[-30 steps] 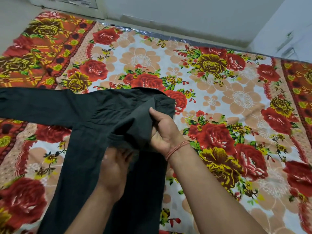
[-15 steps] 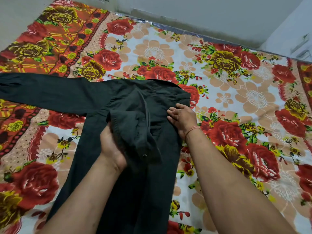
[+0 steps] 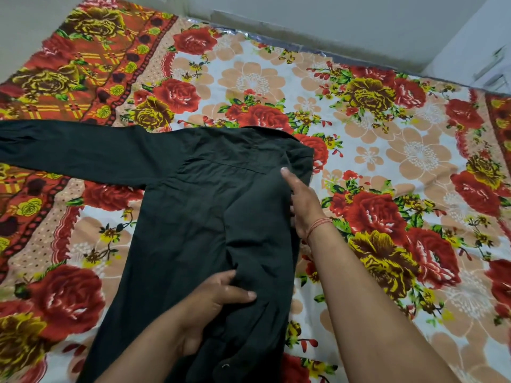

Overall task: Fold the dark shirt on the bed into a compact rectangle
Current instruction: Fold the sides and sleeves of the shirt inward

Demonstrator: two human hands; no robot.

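Observation:
The dark shirt (image 3: 188, 217) lies back-up on the floral bedsheet (image 3: 387, 167), collar at the far end. Its left sleeve (image 3: 69, 150) stretches out flat to the left. The right sleeve (image 3: 262, 258) is folded inward and runs down the shirt's right side toward me. My left hand (image 3: 213, 302) grips that folded sleeve low down, thumb on top, near a cuff button. My right hand (image 3: 304, 205) rests flat along the shirt's right folded edge, fingers pointing at the shoulder, holding nothing.
The bedsheet with red and yellow roses covers the whole bed. A grey wall (image 3: 331, 26) runs along the far edge, and a white cabinet (image 3: 486, 59) stands at the far right corner.
My left hand has drawn the folded sleeve down toward me and laid it flatter. My right hand moved from the shoulder area to the shirt's right edge and flattened out.

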